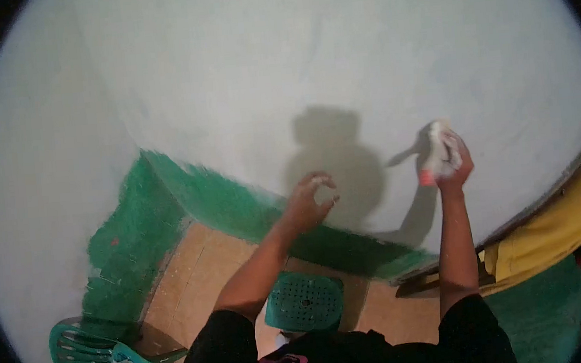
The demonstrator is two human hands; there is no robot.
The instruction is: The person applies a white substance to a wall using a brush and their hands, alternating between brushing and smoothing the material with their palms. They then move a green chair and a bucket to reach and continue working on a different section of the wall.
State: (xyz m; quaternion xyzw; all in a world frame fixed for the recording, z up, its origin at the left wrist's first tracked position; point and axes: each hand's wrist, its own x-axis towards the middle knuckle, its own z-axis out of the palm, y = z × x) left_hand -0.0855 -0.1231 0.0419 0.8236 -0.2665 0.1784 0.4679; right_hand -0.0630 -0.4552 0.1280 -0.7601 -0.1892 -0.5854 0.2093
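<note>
My right hand [458, 163] is closed around a whitish object with a pinkish-red end [436, 151], which looks like a crumpled rag. It is up against the white wall [369, 57], and blur hides its exact kind. White smears show on the fingers of that hand. My left hand [311, 202] hangs in front of the wall, lower and to the left. Its fingers are curled but apart, with white marks on the tips and nothing between them.
Green paint [226, 201] covers the wall's foot and the left corner. A perforated green stool [306, 301] stands below me on the tiled floor [201, 262]. At lower left is a green chair [77, 349] with containers on it. Yellow cloth [550, 228] lies at right.
</note>
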